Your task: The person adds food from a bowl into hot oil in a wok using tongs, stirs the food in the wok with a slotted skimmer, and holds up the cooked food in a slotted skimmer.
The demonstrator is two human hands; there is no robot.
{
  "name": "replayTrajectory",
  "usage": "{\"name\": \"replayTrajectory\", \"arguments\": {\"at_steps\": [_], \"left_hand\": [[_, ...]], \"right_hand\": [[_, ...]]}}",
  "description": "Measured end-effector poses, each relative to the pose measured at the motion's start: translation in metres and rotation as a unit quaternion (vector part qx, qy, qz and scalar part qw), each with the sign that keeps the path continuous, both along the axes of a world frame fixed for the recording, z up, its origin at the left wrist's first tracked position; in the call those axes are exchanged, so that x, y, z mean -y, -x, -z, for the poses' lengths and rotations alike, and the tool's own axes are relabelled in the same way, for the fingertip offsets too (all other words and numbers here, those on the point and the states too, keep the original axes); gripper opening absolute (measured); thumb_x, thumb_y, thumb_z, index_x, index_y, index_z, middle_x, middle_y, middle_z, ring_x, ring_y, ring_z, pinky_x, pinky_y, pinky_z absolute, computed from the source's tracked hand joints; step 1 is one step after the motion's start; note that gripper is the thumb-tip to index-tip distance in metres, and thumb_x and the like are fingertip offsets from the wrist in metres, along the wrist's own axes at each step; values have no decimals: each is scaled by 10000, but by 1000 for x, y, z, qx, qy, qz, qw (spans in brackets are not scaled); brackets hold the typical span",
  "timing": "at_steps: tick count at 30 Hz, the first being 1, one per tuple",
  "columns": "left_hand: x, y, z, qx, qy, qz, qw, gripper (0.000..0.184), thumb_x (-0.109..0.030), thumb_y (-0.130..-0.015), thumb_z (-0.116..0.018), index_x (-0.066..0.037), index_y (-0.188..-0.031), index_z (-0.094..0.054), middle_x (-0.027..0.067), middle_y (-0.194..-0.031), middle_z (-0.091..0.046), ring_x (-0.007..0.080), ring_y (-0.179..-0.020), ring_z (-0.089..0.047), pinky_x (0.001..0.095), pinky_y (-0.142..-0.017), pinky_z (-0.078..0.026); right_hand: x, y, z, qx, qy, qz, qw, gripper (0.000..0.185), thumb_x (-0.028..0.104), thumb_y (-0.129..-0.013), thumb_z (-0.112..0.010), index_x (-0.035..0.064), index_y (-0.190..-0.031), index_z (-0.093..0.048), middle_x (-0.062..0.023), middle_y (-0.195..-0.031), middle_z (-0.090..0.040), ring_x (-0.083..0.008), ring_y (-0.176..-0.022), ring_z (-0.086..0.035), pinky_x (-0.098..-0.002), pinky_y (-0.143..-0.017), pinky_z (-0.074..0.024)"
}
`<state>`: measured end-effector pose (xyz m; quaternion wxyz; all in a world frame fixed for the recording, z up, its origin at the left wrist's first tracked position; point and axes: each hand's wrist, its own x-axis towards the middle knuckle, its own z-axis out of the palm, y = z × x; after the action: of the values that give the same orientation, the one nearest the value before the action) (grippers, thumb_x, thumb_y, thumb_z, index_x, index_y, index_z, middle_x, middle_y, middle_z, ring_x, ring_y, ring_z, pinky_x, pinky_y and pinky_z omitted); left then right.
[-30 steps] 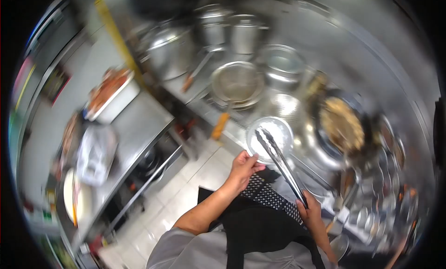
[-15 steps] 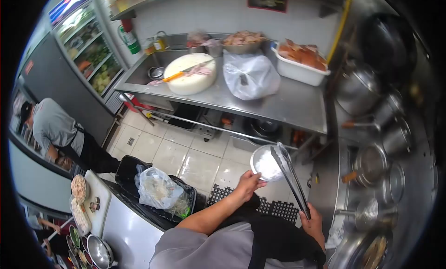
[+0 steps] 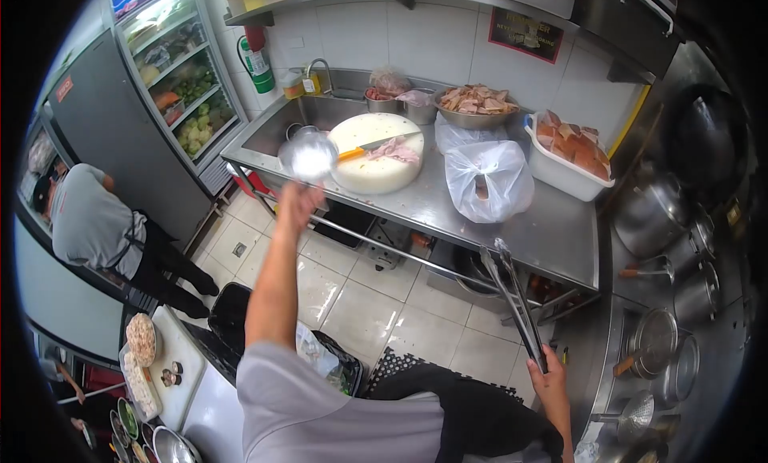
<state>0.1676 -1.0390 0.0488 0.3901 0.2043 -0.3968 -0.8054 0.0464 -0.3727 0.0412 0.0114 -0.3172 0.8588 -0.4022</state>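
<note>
Bowl with blurred white contents at ten o'clock — left hand grip closed on its near edge, likely to keep it level; at four, right hand clasps tongs low, probably for reach.

Light grey shirt, faint lilac cast, soft creases across body. Short left sleeve, same grey cloth, left forearm bare beyond. Plain black apron over shirt front. Left hand bare, outline blurred; right hand, right forearm also bare.
</note>
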Motion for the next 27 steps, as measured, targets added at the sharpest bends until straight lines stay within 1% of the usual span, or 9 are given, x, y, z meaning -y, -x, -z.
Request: {"name": "replayTrajectory", "arguments": {"at_steps": [1, 4, 6, 10, 13, 16, 18, 23, 27], "left_hand": [[17, 16, -38, 19, -94, -114, 989, 422, -327, -956, -414, -1, -1222, -385, 207, -1051, -546, 336, -945, -612, 413, -737, -544], [36, 50, -76, 13, -49, -98, 994, 449, -339, -965, -401, -5, -1262, -362, 234, -1154, -522, 362, -1016, -590, 452, -836, -522], [33, 79, -44, -11, 39, -23, 999, 444, -357, -947, -454, -22, -1234, -407, 248, -1202, -517, 356, -1061, -575, 458, -879, -498], [-134, 103, 36, 38, -47, 405, 912, 334, -237, -948, -448, 15, -1159, -511, 176, -1013, -628, 280, -931, -634, 372, -766, -548], [-239, 115, 232, 247, -70, 468, 845, 317, -238, -868, -531, -31, -1108, -548, 130, -1044, -608, 265, -888, -635, 426, -748, -541], [-329, 100, 273, 421, 21, 550, 721, 326, -248, -856, -547, -82, -1136, -529, 102, -988, -569, 253, -849, -622, 382, -689, -522], [-348, 88, 285, 388, 43, 579, 716, 430, -342, -849, -589, -60, -1163, -506, 112, -1083, -572, 254, -887, -627, 372, -689, -526], [-329, 85, 371, 471, 107, 579, 657, 336, -285, -846, -580, -66, -1090, -506, 95, -1020, -580, 260, -824, -631, 395, -642, -530], [-345, 123, 401, 560, 110, 594, 567, 355, -208, -843, -526, -40, -1154, -499, 144, -1030, -553, 329, -804, -625, 451, -614, -522]], "right_hand": [[2, 0, 0, 10, 1, 7, 1000, 414, 148, -806, -674, -50, -1145, -542, -196, -948, -630, -282, -846, -628, -347, -764, -484], [5, -1, -6, 44, -6, 33, 998, 431, 162, -808, -676, -56, -1152, -535, -197, -967, -634, -266, -867, -631, -344, -768, -483], [3, 0, 5, 30, 5, 61, 998, 438, 166, -810, -676, -62, -1155, -530, -192, -967, -635, -252, -863, -628, -334, -776, -480], [-20, -10, 31, 46, 29, 145, 988, 445, 163, -813, -675, -78, -1154, -522, -192, -962, -637, -237, -861, -625, -323, -797, -478], [-27, -26, 7, 92, 14, 167, 982, 459, 161, -811, -675, -88, -1162, -515, -203, -971, -641, -233, -880, -626, -324, -815, -477], [-55, -41, 18, 92, 33, 207, 973, 466, 167, -814, -675, -89, -1169, -516, -216, -989, -643, -236, -918, -627, -332, -827, -478], [-70, -51, 19, 55, 64, 236, 968, 462, 178, -818, -676, -81, -1170, -522, -213, -998, -642, -240, -932, -630, -325, -830, -477], [-117, -103, -11, 67, 67, 375, 922, 464, 223, -833, -681, -33, -1187, -526, -200, -1030, -635, -236, -924, -635, -321, -813, -483], [-171, -165, -20, 68, 139, 485, 861, 425, 184, -856, -661, 0, -1210, -517, -57, -859, -613, -106, -723, -572, -251, -647, -476]]}}
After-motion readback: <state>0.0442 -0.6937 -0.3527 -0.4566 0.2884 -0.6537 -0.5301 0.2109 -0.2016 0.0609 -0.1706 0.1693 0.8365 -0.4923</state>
